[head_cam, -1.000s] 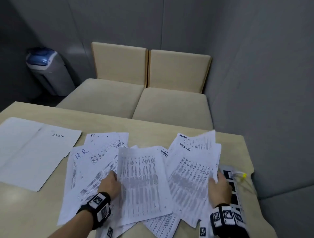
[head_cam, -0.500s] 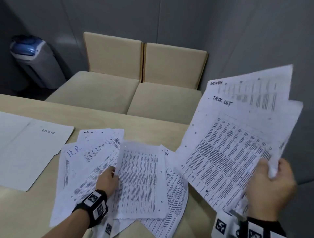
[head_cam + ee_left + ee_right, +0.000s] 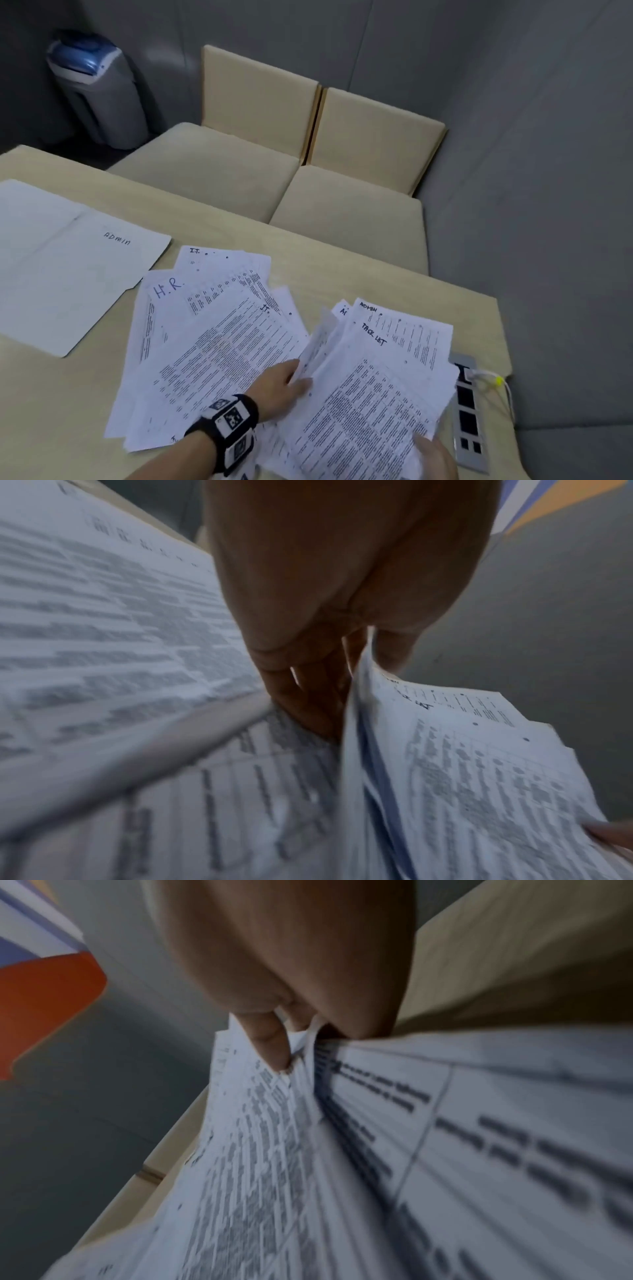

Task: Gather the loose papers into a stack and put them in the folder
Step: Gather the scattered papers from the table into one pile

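Printed white papers lie fanned over the wooden table [image 3: 308, 260]. A bundle of sheets [image 3: 376, 394] headed "TASK LIST" sits at the right; my right hand [image 3: 433, 457] pinches its near corner, and the thumb [image 3: 270, 1047] presses the sheet edges [image 3: 291, 1137]. My left hand [image 3: 286, 380] grips the bundle's left edge, with the sheets [image 3: 445, 764] slotted between its fingers [image 3: 308, 696]. More loose papers [image 3: 212, 335], marked "H.R." and "I.T.", spread out to the left. A white folder [image 3: 68, 263] labelled "ADMIN" lies open flat at the far left.
A grey socket panel [image 3: 467, 414] with a white cable is set into the table's right edge. Two beige seats [image 3: 274, 178] stand beyond the far edge, and a grey bin [image 3: 99, 92] is at back left. A grey wall closes the right side.
My right hand has brought the raised bundle back down onto the table. My left hand has left the middle sheet and moved right to take the bundle's left edge.
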A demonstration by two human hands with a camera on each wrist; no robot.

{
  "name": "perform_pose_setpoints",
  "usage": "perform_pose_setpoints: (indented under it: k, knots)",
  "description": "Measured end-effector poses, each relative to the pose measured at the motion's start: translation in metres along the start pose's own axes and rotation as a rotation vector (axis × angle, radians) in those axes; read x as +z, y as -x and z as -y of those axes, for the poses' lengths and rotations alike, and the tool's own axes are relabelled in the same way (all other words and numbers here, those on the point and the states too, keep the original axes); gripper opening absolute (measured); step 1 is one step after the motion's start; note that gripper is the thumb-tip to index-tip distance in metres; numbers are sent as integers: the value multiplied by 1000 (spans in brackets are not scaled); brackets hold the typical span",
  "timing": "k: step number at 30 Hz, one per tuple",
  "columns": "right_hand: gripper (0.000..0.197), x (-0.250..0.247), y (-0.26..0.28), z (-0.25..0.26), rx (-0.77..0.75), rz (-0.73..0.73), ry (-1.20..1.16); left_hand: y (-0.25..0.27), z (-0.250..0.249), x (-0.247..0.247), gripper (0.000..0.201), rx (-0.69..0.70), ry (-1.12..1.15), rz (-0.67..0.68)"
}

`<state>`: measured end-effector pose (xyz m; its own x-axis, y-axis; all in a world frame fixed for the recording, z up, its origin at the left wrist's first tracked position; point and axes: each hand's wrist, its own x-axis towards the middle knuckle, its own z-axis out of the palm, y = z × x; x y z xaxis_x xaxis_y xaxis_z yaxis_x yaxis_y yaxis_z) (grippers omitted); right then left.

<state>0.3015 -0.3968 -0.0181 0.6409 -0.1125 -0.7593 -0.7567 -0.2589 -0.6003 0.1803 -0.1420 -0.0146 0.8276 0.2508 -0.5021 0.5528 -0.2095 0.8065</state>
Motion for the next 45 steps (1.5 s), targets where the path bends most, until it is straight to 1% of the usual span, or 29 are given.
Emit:
perform_pose_setpoints:
  k: [2, 3, 6, 8, 10, 12, 13, 14, 16, 17, 19, 20, 22, 23, 24, 25, 26, 28, 29, 30, 32, 33, 35, 37, 38, 39, 41, 42, 45]
  knots:
    - [48, -6, -10, 4, 76, 21, -35, -1, -10, 15, 52, 10, -15, 83]
    - [50, -6, -16, 5, 100, -8, -11, -2, -17, 23, 51, 23, -45, 93]
    - [62, -10, -22, 0, 32, 60, -10, -3, -44, 34, 38, 104, -68, 125]
    - [48, -22, -37, -8, 7, 30, 39, -3, -57, 32, 26, 182, -57, 207]
    - [41, -35, -46, -15, 54, 38, 44, -4, -63, 26, 13, 227, -18, 265]
    - [41, -49, -55, -20, 45, 34, 103, -7, -64, 18, 17, 240, -25, 179]
    - [42, -51, -56, -20, 48, 48, 107, -14, -60, 15, 30, 228, -76, 54]
    - [41, -42, -26, -9, 46, 67, 144, -22, -55, 11, 41, 193, -156, -99]
    - [37, -31, -9, -1, 16, 73, 144, -35, -42, 0, 48, 57, -397, -378]
    - [32, -23, -2, 3, 31, 100, 116, -39, -34, -6, 47, -28, -512, -443]
    - [29, -10, 3, 12, 64, 142, 64, -43, -19, -13, 40, -141, -605, -438]
    - [31, 1, 7, 16, 90, 151, 33, -43, -12, -14, 35, -145, -618, -417]
    - [53, 18, 13, 21, 149, 196, 24, -41, -3, -12, 27, -86, -673, -402]
    - [75, 23, 4, 19, 155, 188, 7, -40, -2, -11, 25, -54, -700, -395]
    - [99, 30, 0, 18, 125, 184, 31, -39, -2, -13, 24, -34, -702, -387]
    - [113, 32, -1, 19, 64, 178, 52, -39, -3, -18, 22, -33, -679, -376]
    - [112, 34, 4, 25, 6, 136, 78, -38, -5, -24, 21, -39, -641, -363]
    - [76, 46, 29, 50, -169, 17, 160, -33, -4, -41, 23, -66, -542, -311]
    - [60, 46, 35, 64, -306, -33, 204, -30, -3, -50, 28, -80, -489, -266]
    - [51, 46, 42, 78, -416, -65, 246, -27, -1, -57, 34, -84, -422, -215]
    - [43, 46, 64, 106, -610, -108, 337, -19, 6, -70, 43, -68, -137, -147]
    - [40, 45, 77, 119, -698, -126, 346, -15, 9, -77, 44, -59, 4, -177]
    - [33, 42, 103, 141, -836, -156, 340, -8, 21, -95, 40, -65, 51, -431]
    - [25, 42, 131, 155, -916, -133, 222, 2, 37, -115, 45, -176, -162, -731]
    - [20, 44, 140, 160, -924, -83, 129, 8, 47, -124, 55, -280, -281, -803]
    - [18, 48, 146, 160, -897, -27, 45, 12, 57, -132, 68, -398, -355, -816]
    - [29, 60, 136, 148, -743, 85, -57, 19, 70, -142, 82, -549, -365, -709]
    - [37, 68, 124, 137, -618, 152, -70, 20, 75, -143, 75, -556, -349, -639]
    - [70, 93, 80, 84, -210, 349, 50, 20, 74, -135, 28, -447, -361, -497]
